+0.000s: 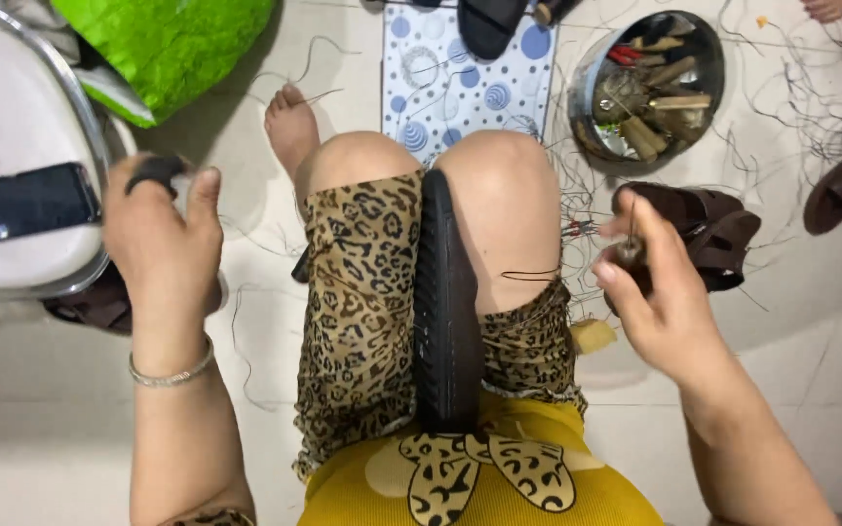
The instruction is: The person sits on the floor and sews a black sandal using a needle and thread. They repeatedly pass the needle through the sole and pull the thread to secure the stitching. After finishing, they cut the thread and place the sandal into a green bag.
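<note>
Head view: the black sole [446, 312] stood on edge, clamped between the knees, long axis running away from the body. The right hand [657, 292], nearer it, pinched a dark tool [630, 251] trailing thread [530, 276] leftward to the sole. The left hand [163, 234] was closed around a dark object [155, 171].

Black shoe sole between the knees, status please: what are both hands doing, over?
Left hand raised, fingers closed around a dark object. Right hand pinching a dark thread by a brown sandal. Black sole clamped between the knees, neither hand touching it. Loose threads litter the floor.
</note>
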